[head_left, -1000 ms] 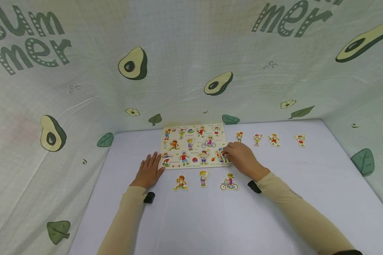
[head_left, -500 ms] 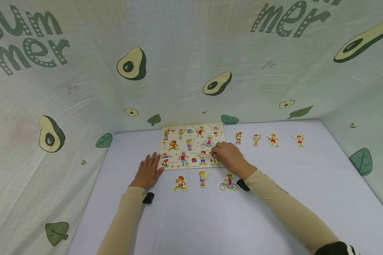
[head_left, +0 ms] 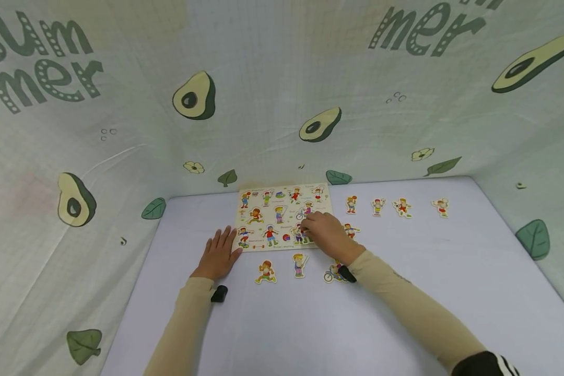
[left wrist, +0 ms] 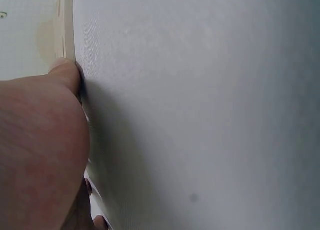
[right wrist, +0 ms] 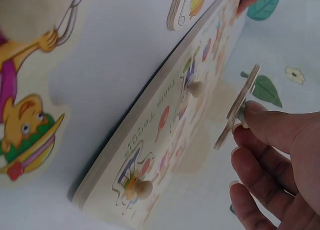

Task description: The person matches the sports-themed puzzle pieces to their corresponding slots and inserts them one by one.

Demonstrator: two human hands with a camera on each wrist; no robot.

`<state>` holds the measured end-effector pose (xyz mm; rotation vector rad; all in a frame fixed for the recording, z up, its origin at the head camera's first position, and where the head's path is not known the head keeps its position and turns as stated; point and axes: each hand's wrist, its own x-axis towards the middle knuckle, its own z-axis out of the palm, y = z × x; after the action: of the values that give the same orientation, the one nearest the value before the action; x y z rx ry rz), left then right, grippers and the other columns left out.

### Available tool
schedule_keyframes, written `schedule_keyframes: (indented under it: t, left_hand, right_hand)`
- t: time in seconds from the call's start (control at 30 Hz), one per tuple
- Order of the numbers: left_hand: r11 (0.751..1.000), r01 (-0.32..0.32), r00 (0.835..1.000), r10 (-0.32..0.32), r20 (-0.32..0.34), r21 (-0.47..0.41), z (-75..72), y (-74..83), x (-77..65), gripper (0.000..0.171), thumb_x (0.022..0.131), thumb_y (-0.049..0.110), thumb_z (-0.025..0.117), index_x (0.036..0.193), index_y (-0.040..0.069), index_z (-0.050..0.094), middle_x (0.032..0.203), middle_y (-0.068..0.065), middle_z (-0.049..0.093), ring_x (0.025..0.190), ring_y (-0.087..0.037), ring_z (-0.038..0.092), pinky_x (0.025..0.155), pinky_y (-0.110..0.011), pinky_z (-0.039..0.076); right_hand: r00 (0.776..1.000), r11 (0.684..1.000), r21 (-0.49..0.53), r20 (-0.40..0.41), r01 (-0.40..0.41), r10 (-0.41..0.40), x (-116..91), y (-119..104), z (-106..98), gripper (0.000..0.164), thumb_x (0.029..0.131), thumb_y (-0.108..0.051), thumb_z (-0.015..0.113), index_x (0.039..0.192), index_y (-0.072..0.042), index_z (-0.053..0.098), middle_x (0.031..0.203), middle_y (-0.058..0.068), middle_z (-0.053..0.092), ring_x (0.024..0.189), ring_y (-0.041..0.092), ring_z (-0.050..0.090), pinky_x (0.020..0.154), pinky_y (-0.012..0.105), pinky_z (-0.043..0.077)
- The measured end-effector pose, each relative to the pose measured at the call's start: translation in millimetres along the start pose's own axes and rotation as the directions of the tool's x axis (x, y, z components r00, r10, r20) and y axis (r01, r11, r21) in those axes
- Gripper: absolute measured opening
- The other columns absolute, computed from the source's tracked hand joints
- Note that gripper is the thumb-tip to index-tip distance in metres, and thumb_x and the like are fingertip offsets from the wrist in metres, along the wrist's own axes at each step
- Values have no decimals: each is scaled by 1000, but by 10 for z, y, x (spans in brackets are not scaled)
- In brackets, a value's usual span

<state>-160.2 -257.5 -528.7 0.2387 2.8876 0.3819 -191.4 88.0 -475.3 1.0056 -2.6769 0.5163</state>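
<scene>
A cream wooden peg-puzzle board (head_left: 262, 206), printed with sports figures, lies at the back of the table. My left hand (head_left: 216, 256) rests with straight fingers at its left side; in the left wrist view the thumb (left wrist: 66, 72) touches the board's edge. My right hand (head_left: 328, 234) is over the lower right of the board. Thumb and fingers pinch a knobbed wooden puzzle piece (right wrist: 237, 107), tilted edge-on and held off the board; its picture is hidden. Below it, a table tennis piece (right wrist: 127, 177) and another knobbed piece (right wrist: 189, 80) sit on the board.
In front of the board lie a runner piece (head_left: 266, 272), a batter piece (head_left: 299, 265) and a cyclist piece (head_left: 331, 274), partly covered by the right wrist's camera. Several more pieces lie to the right, including a soccer piece (head_left: 402, 207). A printed cloth (head_left: 263, 104) hangs behind.
My right hand has moved left over the board with the piece it pinches. A piece right of the board has come into sight. My left hand has stayed put.
</scene>
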Motion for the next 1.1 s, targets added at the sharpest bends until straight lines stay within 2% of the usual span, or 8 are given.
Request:
schedule_keyframes:
  t: [0.43, 0.73, 1.1]
  left_hand:
    - [1000, -2, 1000, 2, -2, 6, -7, -7, 6, 70, 113, 39, 45, 167, 0, 21, 175, -24, 15, 161, -50, 8, 128, -67, 9]
    - [1000, 5, 1000, -5, 0, 2, -28, 23, -23, 70, 113, 39, 45, 167, 0, 22, 175, -24, 15, 161, -50, 8, 128, -67, 10]
    - [1000, 12, 1000, -12, 7, -7, -31, 36, -21, 70, 113, 38, 45, 168, 1, 21, 175, -24, 14, 161, -49, 7, 128, -66, 8]
  right_hand:
    - [999, 998, 57, 42, 15, -17, 186, -137, 137, 10, 92, -9, 83, 100, -8, 79, 97, 3, 74, 92, 22, 72, 88, 41, 59]
    - [998, 997, 79, 66, 4, -9, 360, -266, 219, 9, 94, -10, 82, 102, -10, 79, 99, 3, 75, 93, 21, 72, 82, 36, 61]
    - [991, 1000, 23, 137, 0, -3, 557, -385, 353, 9, 97, -14, 79, 105, -11, 78, 102, 2, 75, 97, 22, 71, 81, 39, 57]
